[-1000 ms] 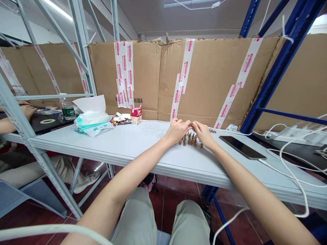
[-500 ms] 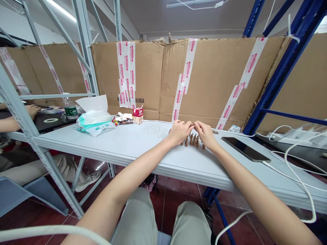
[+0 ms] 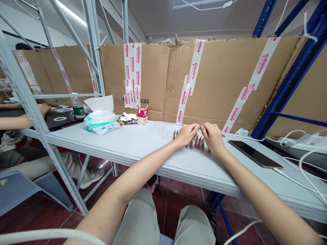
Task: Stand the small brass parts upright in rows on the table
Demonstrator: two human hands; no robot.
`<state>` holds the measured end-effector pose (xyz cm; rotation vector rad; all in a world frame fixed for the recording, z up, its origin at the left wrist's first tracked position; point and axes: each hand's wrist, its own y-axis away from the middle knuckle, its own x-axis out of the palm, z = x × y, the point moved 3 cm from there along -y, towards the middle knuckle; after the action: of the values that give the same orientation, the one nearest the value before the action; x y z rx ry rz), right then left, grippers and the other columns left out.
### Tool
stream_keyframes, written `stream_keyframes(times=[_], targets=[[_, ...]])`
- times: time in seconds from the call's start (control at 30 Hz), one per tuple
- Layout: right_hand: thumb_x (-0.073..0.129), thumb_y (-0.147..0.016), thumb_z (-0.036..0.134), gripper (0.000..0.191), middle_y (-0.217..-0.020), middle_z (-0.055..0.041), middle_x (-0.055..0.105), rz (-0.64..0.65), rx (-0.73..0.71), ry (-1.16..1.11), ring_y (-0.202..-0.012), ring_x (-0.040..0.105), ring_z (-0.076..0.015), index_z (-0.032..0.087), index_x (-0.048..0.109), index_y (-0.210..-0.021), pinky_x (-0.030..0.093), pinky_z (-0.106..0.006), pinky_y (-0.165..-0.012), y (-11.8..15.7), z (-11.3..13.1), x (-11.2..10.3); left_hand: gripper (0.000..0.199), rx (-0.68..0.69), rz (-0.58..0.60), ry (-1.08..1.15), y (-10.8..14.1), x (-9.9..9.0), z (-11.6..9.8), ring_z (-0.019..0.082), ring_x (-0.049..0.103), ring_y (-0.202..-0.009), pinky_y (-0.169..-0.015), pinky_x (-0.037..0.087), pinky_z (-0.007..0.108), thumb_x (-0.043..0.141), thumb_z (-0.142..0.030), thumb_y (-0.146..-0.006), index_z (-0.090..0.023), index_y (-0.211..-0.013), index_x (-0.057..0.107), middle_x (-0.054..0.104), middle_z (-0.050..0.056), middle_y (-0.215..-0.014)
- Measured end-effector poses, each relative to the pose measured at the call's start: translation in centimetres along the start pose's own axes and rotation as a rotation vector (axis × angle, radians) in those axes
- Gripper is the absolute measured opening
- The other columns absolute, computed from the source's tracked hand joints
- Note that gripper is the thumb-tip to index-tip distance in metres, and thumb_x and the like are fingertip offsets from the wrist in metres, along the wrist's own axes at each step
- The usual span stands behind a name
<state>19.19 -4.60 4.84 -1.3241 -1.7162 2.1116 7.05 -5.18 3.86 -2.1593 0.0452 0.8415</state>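
Cardboard panel [image 3: 219, 78] walls off the far side in the head view, taped in pink-and-white strips, and the pale table [image 3: 114, 144] runs up to its foot. On the right the blue post [image 3: 286, 83] bounds the space; on the left the grey rack post [image 3: 54, 149] crosses the table's end. The near edge passes beneath my forearms, and bare surface stretches left of my left forearm. On the right, a dark phone [image 3: 255, 154] with a white cable [image 3: 291, 177] takes up room beside my right forearm. Far left, a tissue pack [image 3: 100, 119], some wrappers [image 3: 127, 119] and a red carton [image 3: 142, 117] stand along the back.

I have my left hand [image 3: 187, 133] and right hand [image 3: 213, 136] close together over the table, fingers curled in a narrow pinch, the fingertips of one just beside those of the other. Whatever may sit between them is too small and hidden for me to tell.

Small brown pieces [image 3: 199, 143] stand upright in rows below and on the near side of my fingertips, between my two wrists; a few more show just past my left hand, on its far left side. Left of those, small clear bits [image 3: 160, 132] lie scattered, apart from both my hands.
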Motion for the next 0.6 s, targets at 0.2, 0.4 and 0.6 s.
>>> stream_keyframes(times=[0.2, 0.4, 0.6], targets=[[0.03, -0.088, 0.03, 0.028, -0.057, 0.0008, 0.039, -0.032, 0.017, 0.016, -0.056, 0.037, -0.0151, 0.022, 0.03, -0.062, 0.028, -0.028, -0.062, -0.05, -0.24, -0.34, 0.036, 0.029, 0.029, -0.023, 0.29, -0.22, -0.25, 0.013, 0.057, -0.063, -0.069, 0.039, 0.024, 0.023, -0.044, -0.091, -0.018, -0.096, 0.047, 0.058, -0.004, -0.06], [0.031, -0.086, 0.03, 0.029, -0.054, 0.0007, 0.036, -0.054, 0.066, 0.006, -0.054, 0.036, -0.0157, 0.022, 0.026, -0.059, 0.026, -0.029, -0.058, -0.27, -0.4, -0.75, 0.03, 0.095, 0.044, -0.278, 0.33, -0.53, -0.7, 0.015, 0.059, -0.077, -0.08, 0.036, 0.028, 0.025, -0.038, -0.092, -0.019, -0.106, 0.044, 0.06, -0.003, -0.066], [0.031, -0.086, 0.029, 0.028, -0.054, 0.0003, 0.036, -0.027, 0.049, 0.012, -0.054, 0.036, -0.0156, 0.022, 0.027, -0.059, 0.025, -0.028, -0.056, -0.31, -0.32, -0.66, 0.027, 0.108, 0.049, -0.191, 0.32, -0.53, -0.67, 0.013, 0.058, -0.069, -0.076, 0.037, 0.026, 0.026, -0.036, -0.092, -0.021, -0.106, 0.045, 0.058, -0.004, -0.061]])
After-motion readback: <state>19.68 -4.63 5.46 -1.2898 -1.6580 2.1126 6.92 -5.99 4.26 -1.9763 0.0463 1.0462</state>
